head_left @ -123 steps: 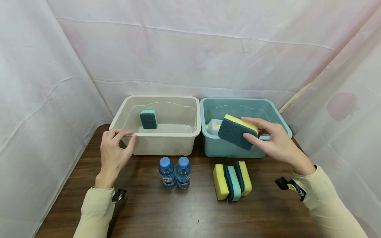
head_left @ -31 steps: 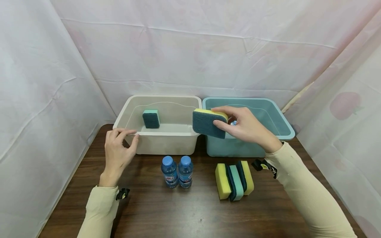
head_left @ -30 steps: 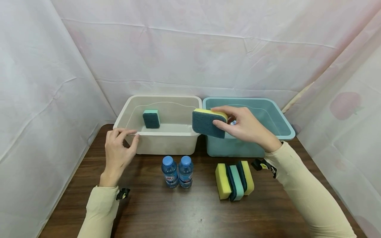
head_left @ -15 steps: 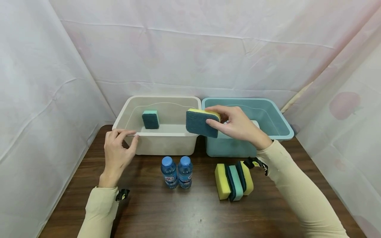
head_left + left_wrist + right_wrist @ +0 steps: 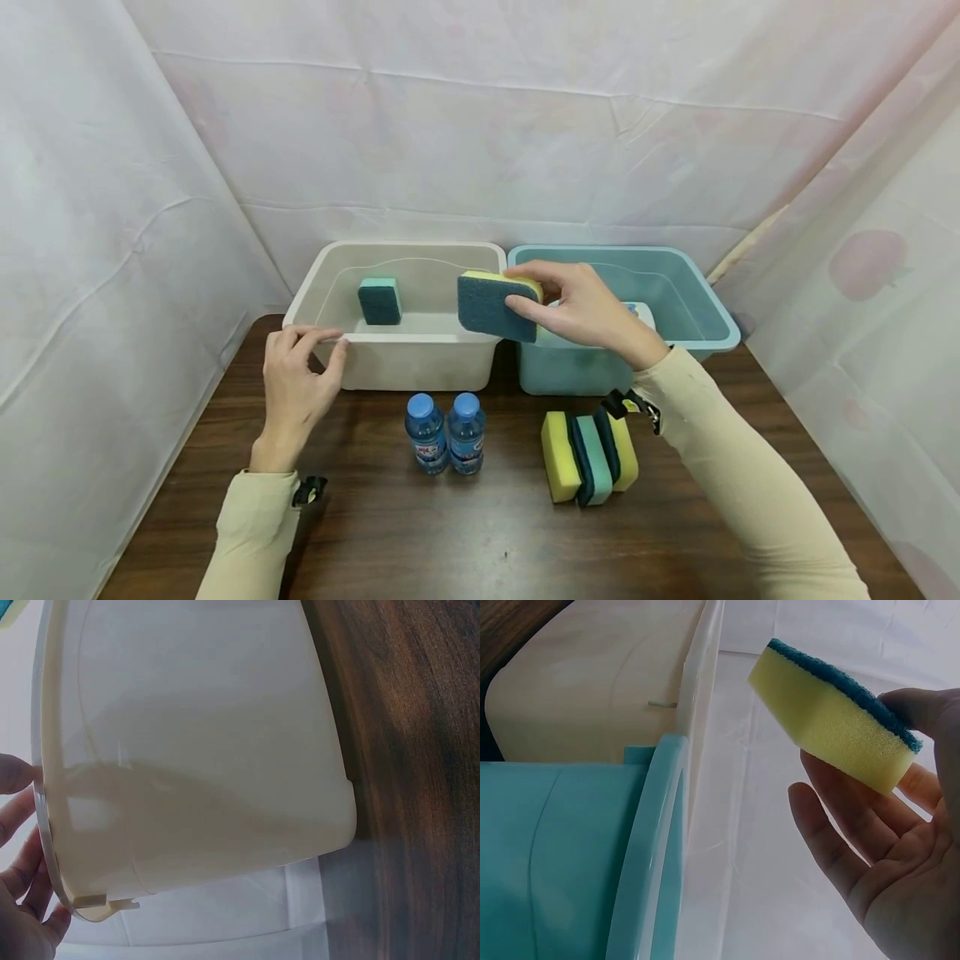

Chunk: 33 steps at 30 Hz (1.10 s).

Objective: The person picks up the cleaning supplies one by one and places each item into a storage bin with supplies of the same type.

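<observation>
Saw a dark wooden table across the lower frame. Found the beige bin at centre-left, just beside the blue bin at centre-right. Pinched the beige bin's front rim with the left hand, left of centre. Gripped a yellow sponge near its right end with the right hand, mid-frame, pressing thumb to dark face, fingers to yellow foam. Left much of it jutting leftward past the thumb tip, overlapping the beige bin's right end. Carried it left since the earliest head view, from overlapping the blue bin.
</observation>
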Each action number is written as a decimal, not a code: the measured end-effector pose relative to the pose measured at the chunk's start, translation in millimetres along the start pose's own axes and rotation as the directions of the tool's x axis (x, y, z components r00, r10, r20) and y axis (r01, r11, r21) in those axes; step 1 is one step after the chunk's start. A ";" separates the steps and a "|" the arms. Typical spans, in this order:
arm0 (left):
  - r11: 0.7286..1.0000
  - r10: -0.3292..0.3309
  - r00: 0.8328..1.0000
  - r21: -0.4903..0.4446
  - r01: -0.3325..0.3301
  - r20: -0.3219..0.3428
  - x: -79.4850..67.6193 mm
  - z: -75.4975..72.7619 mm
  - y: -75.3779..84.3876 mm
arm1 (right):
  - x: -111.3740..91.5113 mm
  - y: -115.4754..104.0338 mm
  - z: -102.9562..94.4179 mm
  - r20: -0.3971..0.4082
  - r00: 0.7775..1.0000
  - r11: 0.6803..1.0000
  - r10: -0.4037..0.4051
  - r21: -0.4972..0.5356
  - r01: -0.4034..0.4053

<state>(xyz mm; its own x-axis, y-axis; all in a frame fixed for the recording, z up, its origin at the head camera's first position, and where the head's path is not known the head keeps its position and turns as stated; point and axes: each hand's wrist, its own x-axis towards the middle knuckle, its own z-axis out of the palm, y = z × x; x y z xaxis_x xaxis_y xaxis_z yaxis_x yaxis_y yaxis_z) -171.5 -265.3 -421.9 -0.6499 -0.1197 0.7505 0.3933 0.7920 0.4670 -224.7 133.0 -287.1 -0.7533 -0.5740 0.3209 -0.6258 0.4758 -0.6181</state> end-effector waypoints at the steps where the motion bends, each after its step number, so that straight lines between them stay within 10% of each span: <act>1: 1.000 -0.003 1.000 0.000 0.003 0.004 0.1 0.1 0.3 | 1.6 0.2 0.1 -0.001 1.000 1.000 -0.003 -0.002 0.003; 33: 1.000 0.005 1.000 0.000 -0.005 -0.010 -2.5 -1.2 1.4 | 40.6 8.7 28.9 0.028 0.998 0.996 0.059 -0.067 -0.057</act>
<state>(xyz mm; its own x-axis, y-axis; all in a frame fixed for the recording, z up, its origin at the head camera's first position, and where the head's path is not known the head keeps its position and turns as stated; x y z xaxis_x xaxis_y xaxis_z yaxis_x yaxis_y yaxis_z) -168.5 -264.5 -422.5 -0.6413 -0.1214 0.7576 0.3968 0.7926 0.4629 -254.9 94.6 -300.2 -0.7833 -0.5629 0.2637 -0.5936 0.5515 -0.5861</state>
